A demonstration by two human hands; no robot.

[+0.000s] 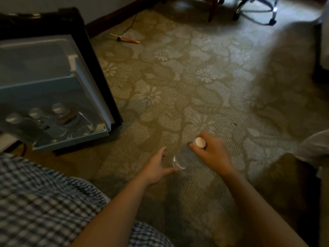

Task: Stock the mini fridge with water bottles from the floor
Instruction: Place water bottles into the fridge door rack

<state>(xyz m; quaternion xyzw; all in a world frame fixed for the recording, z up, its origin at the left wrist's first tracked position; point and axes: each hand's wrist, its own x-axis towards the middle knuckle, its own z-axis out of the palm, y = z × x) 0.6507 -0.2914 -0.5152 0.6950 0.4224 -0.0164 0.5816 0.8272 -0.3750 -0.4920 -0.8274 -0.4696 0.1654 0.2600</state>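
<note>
Flowered carpet (178,86) under right hand (211,154) gripping tilted water bottle (185,157), left hand (156,168) spread beside

No text, brand or number can be read anywhere. The label on one bottle (66,116) in the mini fridge (53,82) is blurred.

We see open patterned carpet (178,86) between the hands and the mini fridge (53,86) at left — nothing lies on that path. Inside the fridge, three capped bottles (36,116) fill the near floor; above them the cavity is free. A checked knee (44,202) blocks the near left — chair legs (256,9) stand far.
</note>
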